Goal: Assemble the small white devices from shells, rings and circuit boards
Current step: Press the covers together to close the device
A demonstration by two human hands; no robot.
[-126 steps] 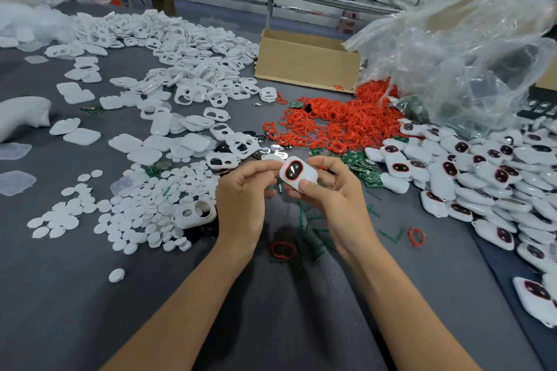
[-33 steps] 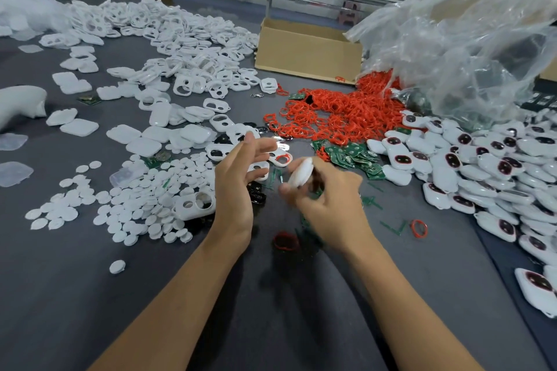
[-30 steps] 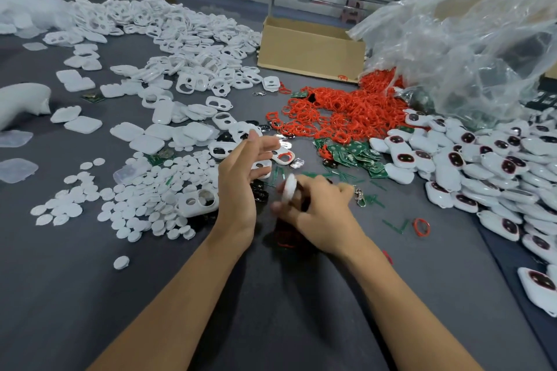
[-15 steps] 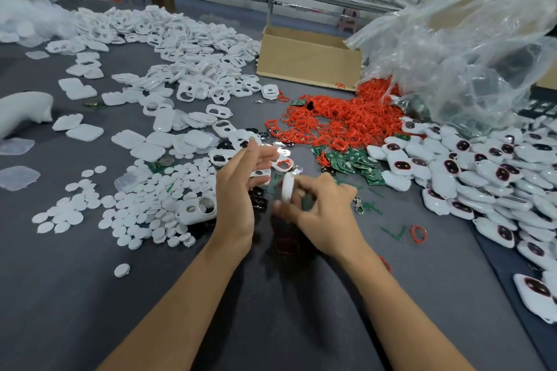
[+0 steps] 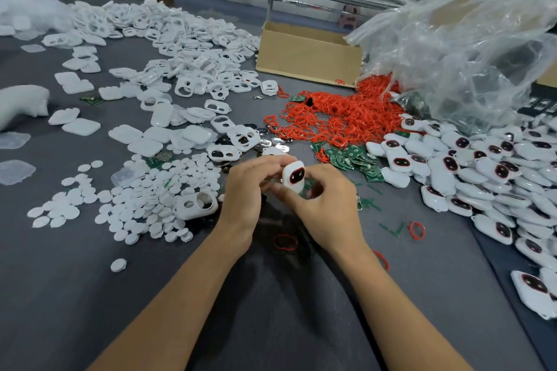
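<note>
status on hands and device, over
Left hand and right hand both pinch one device, ringed face to camera. Nothing blocks it. Finished pile at right.

Both bare forearms are stretched from the near edge toward the middle, angled inward so that the hands are set close together. The left hand (image 5: 242,194) is seen from its back, its fingers curled rightward and closed on the top left edge of a device (image 5: 294,176). The right hand (image 5: 330,209) is curled round the same device, which is pinched between thumb and bent forefinger. Both wrists are held straight.
</note>
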